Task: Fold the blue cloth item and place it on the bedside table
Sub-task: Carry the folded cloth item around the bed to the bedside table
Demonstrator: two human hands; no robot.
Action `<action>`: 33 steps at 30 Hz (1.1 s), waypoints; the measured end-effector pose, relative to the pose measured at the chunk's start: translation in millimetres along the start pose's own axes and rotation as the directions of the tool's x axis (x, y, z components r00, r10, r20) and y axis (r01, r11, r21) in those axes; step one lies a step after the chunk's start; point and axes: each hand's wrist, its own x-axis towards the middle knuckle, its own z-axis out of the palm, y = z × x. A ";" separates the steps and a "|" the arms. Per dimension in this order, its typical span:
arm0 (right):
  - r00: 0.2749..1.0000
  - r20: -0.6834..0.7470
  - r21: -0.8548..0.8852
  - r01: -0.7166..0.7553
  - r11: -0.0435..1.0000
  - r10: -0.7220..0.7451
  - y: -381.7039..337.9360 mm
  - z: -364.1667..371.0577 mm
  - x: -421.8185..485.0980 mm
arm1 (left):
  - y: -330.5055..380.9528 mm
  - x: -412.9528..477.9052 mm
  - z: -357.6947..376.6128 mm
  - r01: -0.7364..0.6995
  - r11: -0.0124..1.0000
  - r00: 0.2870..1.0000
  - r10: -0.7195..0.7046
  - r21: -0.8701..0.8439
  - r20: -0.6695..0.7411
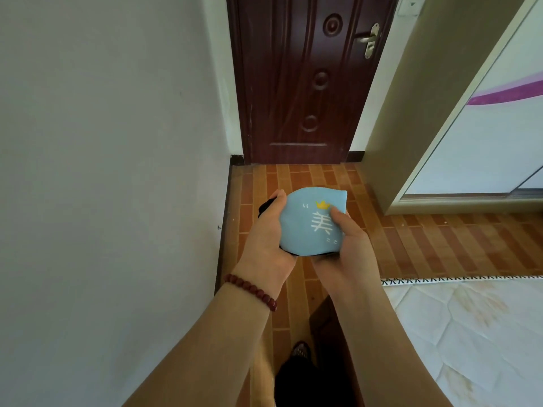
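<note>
Blue eye mask (pixel 308 227), folded, held in the air between both hands over the tiled floor (pixel 440 245).
Left hand (pixel 266 239) curls round its left edge; right hand (pixel 349 245) pinches the right side, thumb on the print. Long axis points away from the person. Bedside table not in view.

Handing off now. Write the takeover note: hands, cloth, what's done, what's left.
Left hand grips the blue cloth item on its left side; right hand holds the right side, thumb on top.
The cloth is a compact bundle held over the tiled floor, facing the door; mattress at lower right.
Done: folding looks mostly finished.
Left: bedside table is not in view; find it and set the cloth down there.
</note>
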 end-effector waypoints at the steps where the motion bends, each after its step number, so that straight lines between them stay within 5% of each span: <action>1: 1.000 -0.005 -0.010 -0.007 1.000 0.007 -4.0 4.4 15.7 | 5.1 15.6 6.2 0.001 1.000 1.000 -0.001 0.005 0.009; 26: 0.979 -0.201 -0.073 0.002 0.997 -0.016 -173.6 51.6 358.9 | 84.3 341.7 204.9 0.016 0.995 0.995 -0.025 0.102 0.096; 33: 0.984 -0.170 0.113 0.079 0.990 -0.059 -221.3 66.8 442.0 | 106.3 439.0 268.0 0.074 0.989 0.972 -0.100 0.126 0.211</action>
